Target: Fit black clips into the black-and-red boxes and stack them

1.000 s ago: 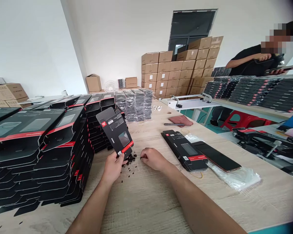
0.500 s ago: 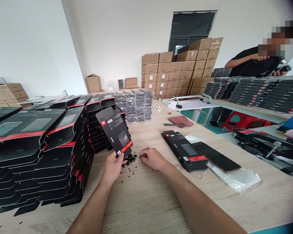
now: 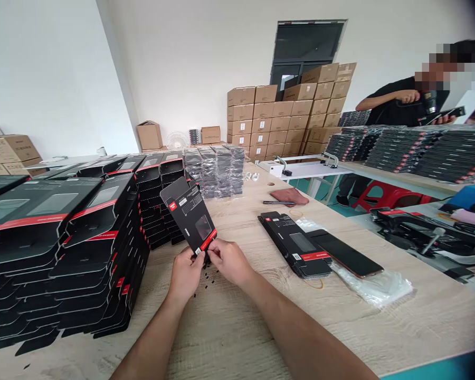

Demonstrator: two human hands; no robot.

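My left hand [image 3: 185,275] grips the lower end of a flat black packaging box [image 3: 189,215] with a red stripe and a small window, held up tilted over the wooden table [image 3: 237,322]. My right hand [image 3: 230,259] has its fingers pinched at the same lower end of the box, touching it. What the fingertips hold is too small to see. Small black bits [image 3: 206,278] lie scattered on the table under both hands.
Tall stacks of flat black boxes [image 3: 63,248] fill the table's left side. A short stack of boxes [image 3: 296,245] and a dark phone [image 3: 350,254] on a clear bag lie at the right. Brown cartons [image 3: 288,119] are piled at the back. Another person [image 3: 411,103] stands at a far right table.
My right hand has moved left from the table up to the lower end of the box. The box and my left hand have stayed about where they were.
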